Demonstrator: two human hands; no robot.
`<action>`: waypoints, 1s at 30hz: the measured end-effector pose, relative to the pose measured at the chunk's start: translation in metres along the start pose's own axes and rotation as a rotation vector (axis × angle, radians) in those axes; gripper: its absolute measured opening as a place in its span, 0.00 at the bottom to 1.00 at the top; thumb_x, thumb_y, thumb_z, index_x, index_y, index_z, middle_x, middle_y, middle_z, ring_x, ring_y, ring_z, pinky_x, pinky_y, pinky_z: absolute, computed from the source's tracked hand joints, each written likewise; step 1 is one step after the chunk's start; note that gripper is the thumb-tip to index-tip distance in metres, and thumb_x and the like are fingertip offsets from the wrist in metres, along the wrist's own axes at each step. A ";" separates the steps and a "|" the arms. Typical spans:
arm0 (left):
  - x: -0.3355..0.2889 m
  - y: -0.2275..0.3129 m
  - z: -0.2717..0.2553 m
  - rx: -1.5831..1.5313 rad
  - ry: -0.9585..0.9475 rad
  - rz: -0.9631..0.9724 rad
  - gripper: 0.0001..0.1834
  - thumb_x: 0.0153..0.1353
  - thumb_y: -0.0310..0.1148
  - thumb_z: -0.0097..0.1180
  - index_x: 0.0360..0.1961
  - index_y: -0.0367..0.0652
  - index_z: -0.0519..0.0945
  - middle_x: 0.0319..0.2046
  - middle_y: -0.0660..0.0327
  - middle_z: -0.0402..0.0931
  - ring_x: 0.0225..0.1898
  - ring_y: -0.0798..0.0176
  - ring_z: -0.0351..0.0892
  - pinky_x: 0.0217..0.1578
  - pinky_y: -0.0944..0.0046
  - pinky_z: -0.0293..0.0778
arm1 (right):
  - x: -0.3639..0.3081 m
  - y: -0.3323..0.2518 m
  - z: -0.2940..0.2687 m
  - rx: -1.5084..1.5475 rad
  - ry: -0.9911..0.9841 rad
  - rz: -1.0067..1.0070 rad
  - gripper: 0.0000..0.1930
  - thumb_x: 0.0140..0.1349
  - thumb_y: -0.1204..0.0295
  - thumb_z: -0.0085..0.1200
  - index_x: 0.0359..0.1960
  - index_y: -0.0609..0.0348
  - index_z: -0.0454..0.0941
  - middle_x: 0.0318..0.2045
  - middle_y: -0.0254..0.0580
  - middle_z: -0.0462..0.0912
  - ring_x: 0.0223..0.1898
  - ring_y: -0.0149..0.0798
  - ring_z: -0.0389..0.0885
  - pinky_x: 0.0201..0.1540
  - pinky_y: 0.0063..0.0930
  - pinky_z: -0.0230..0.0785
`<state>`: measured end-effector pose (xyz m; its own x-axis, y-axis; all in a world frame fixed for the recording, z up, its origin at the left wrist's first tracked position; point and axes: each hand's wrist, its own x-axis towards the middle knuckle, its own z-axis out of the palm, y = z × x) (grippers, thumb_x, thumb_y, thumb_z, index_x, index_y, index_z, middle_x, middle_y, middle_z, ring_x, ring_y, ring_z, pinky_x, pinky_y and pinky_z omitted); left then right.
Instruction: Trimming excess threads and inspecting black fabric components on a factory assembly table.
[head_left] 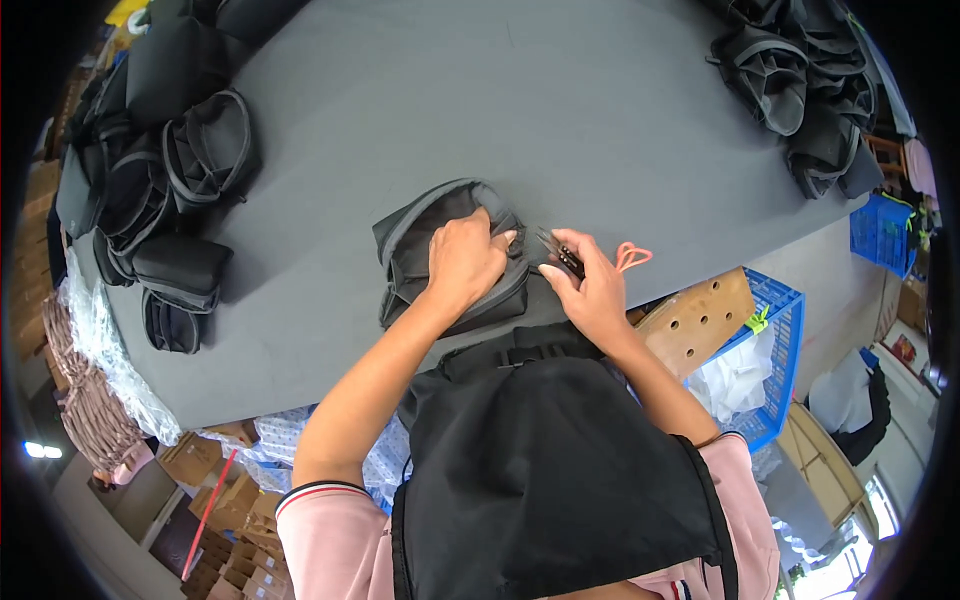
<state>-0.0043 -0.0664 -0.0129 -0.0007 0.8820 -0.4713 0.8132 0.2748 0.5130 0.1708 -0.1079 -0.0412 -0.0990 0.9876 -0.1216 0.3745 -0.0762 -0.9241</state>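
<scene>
Backpack (440, 262), black with grey piping, lies on the grey table (600, 110) right under my left hand (462, 262), whose fingers are pressed flat and slightly curled over its upper edge, pinning the fabric rather than gripping it. Just beyond those fingertips sits the seam I am working along. My right hand (590, 285) is closed narrow around small black thread snips (560, 252), the blades pointing toward my left fingertips and nearly touching the bag's edge; an orange loop (632, 256) lies just past the right knuckles. I judge the bag to be light and soft, floppy cloth that bunches when pushed, so it wants holding down near the seam or pinched at the stiffer piped rim, not lifted from the middle. Well away from my left fingers is a heap of similar dark bags (160, 190); another pile (800, 90) lies far beyond the right hand. A blue crate (780, 330) stands below the table edge.
</scene>
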 end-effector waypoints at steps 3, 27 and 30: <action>-0.003 -0.002 -0.001 -0.007 0.002 -0.004 0.17 0.51 0.37 0.59 0.24 0.29 0.74 0.23 0.40 0.75 0.31 0.38 0.77 0.35 0.47 0.71 | 0.007 -0.024 -0.016 -0.350 -0.107 -0.215 0.13 0.51 0.72 0.58 0.39 0.54 0.75 0.29 0.37 0.74 0.26 0.42 0.75 0.29 0.31 0.67; 0.003 -0.011 0.000 -0.086 -0.011 -0.009 0.20 0.50 0.42 0.58 0.22 0.31 0.75 0.20 0.44 0.75 0.29 0.42 0.77 0.33 0.49 0.70 | 0.047 -0.057 -0.029 -0.700 -0.436 -0.394 0.09 0.47 0.73 0.60 0.32 0.53 0.79 0.26 0.33 0.73 0.25 0.41 0.75 0.28 0.33 0.66; 0.003 -0.011 0.000 -0.087 -0.008 -0.006 0.19 0.50 0.42 0.58 0.22 0.32 0.75 0.20 0.46 0.76 0.29 0.43 0.77 0.33 0.50 0.71 | 0.045 -0.061 -0.028 -0.724 -0.373 -0.413 0.08 0.48 0.74 0.60 0.32 0.53 0.79 0.26 0.33 0.73 0.26 0.42 0.75 0.30 0.34 0.66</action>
<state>-0.0133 -0.0669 -0.0202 -0.0007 0.8774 -0.4797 0.7595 0.3126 0.5706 0.1687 -0.0547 0.0200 -0.5982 0.7994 -0.0568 0.7175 0.5026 -0.4822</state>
